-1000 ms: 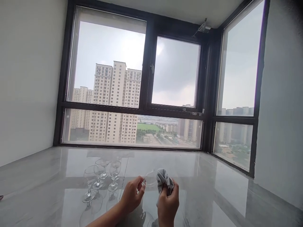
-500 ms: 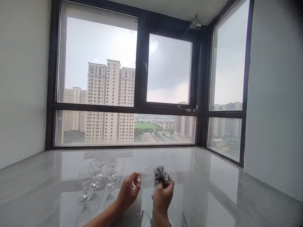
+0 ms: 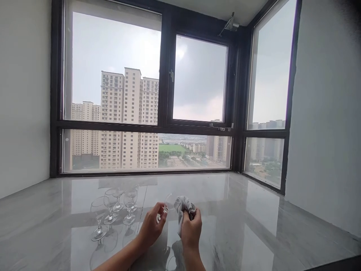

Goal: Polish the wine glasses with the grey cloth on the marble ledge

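A clear stemmed glass is pinched by its stem end in my left hand, its bowl tipped toward the right. My right hand is closed round a bunched grey cloth, which covers the far side of the bowl. How deep the cloth reaches into the bowl I cannot tell. To the left, several stemmed glasses stand upright on the shiny grey surface, the nearest glass at the front left and another glass closest to my left hand.
The glossy marble-like surface mirrors the windows and the glasses. Dark window frames rise at the back and right, with tall buildings outside. Plain walls close off both sides. Part of another glass shows low between my forearms.
The cloth in my right hand has moved left, onto the glass bowl and over more of it. My left hand keeps hold of the glass. The whole view has shifted slightly.
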Tool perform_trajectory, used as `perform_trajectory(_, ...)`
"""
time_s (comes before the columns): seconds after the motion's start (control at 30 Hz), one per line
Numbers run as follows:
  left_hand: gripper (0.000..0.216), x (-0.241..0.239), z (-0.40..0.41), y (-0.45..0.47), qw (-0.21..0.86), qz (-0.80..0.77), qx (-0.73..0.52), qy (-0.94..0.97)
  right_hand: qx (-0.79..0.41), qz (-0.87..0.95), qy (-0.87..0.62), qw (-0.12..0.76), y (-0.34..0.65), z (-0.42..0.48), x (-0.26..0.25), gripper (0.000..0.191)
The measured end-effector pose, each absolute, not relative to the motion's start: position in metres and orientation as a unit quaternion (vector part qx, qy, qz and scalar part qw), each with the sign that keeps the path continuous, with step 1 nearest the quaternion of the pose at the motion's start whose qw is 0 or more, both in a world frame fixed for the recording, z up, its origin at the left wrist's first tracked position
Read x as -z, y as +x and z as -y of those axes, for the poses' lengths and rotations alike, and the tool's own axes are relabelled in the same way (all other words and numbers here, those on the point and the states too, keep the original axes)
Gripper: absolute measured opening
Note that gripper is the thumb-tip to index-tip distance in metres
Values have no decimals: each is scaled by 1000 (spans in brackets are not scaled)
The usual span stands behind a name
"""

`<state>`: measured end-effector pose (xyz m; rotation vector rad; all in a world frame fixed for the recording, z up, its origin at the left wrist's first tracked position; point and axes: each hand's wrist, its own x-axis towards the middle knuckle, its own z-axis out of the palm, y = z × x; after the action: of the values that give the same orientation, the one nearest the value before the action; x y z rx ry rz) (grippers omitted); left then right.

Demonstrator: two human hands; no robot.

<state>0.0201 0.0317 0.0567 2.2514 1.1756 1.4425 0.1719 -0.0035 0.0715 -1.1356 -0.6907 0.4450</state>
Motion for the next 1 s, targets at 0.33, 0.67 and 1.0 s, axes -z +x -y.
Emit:
perform_trajectory(0.33,15,-57,-35,19,208,-382,-495,752,-257,378,-486,745,168,12,-77,30)
perform_trajectory(0.67,19,-50,-42,21,274,-376,-487,740,-282,385,-501,722,173,9,-71,27)
perform_trajectory(1.0,10,-48,-46,20,187,-418,-482,747,-240,402,-460,754,169,16,-81,27)
